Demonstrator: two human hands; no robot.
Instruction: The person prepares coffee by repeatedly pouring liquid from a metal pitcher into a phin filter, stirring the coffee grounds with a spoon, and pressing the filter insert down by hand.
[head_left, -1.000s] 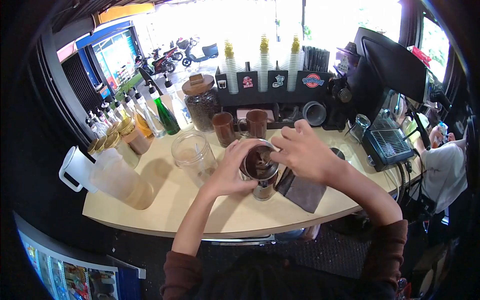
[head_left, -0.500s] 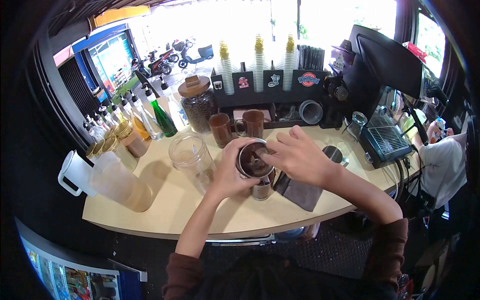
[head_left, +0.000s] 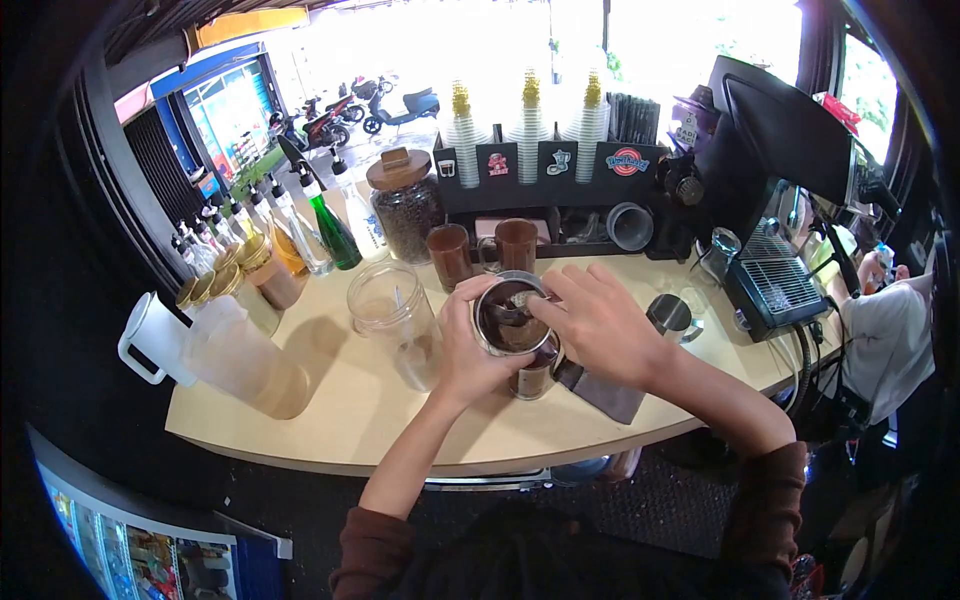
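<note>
A round metal cup (head_left: 512,335) with dark brown contents is tilted toward me, with my left hand (head_left: 468,345) wrapped round its left side. My right hand (head_left: 600,325) pinches a spoon (head_left: 520,300) whose head is inside the cup. Just below the cup, partly covered by it, a small glass jar (head_left: 530,382) stands on the counter. To the left of my left hand is an open clear jar (head_left: 400,325) with a utensil in it. A dark folded cloth (head_left: 605,395) lies under my right wrist.
Two brown mugs (head_left: 450,258) stand behind the cup, near a coffee bean jar (head_left: 408,208) and a black cup organizer (head_left: 545,170). Pitchers (head_left: 245,360) and bottles line the left. A metal pitcher (head_left: 668,315) and a machine (head_left: 770,285) are right; a person (head_left: 885,340) is beyond.
The spoon has moved within the cup, and its head now shows near the rim. My right hand has shifted slightly, uncovering the metal pitcher. Both hands keep their hold.
</note>
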